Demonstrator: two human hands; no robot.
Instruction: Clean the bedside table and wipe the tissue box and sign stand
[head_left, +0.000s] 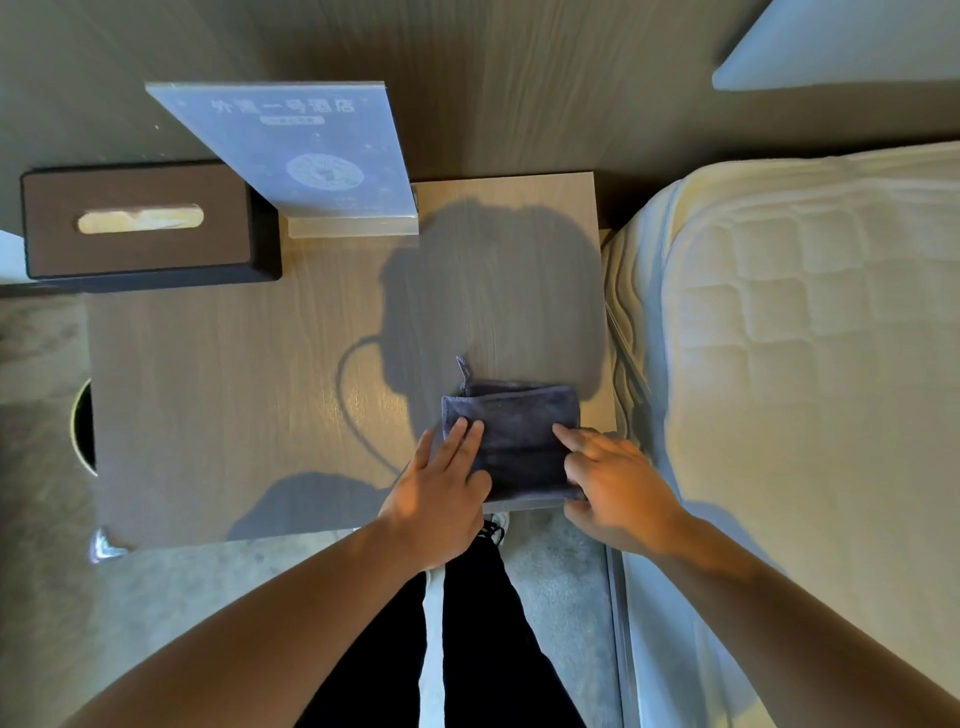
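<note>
Two hands on one cloth, nothing else in play yet. Your bedside table (234, 405) fills the middle, bed (810, 322) right beside it. Tissue box (140, 221) sits at the far left corner, sign stand (311, 161) just beside it, leaning upright; neither is near your hands. Folded dark cloth (514, 436) lies at the table's near right edge. Your left hand (441, 493) lies flat, fingers straight, pressing the cloth's left side. Your right hand (618, 483) has its forefinger on top and looks to be pinching the cloth's right edge, though the thumb is hidden. Judgement: early stage, cloth just being readied or starting on the top; box and stand are still to wipe.
</note>
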